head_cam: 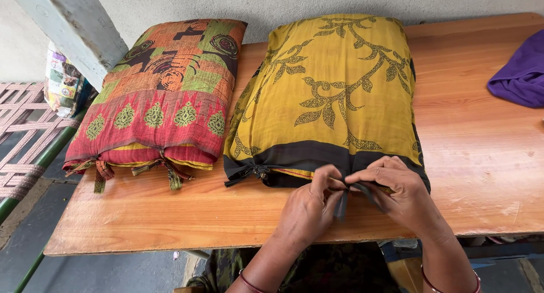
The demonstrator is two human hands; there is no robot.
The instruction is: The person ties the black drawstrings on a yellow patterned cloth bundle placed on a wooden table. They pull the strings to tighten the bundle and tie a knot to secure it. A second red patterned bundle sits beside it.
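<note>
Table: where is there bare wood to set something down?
Bare table lies right of the yellow pillow, below the purple cloth, and along the front edge under the red pillow. It is crowded where the left hand and right hand work the ties.

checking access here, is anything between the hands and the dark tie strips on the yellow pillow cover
Nothing visible does. Both the left hand and the right hand already pinch the dark tie strips at the near edge of the yellow pillow cover. The red patterned pillow lies apart to the left, the purple cloth far right.
</note>
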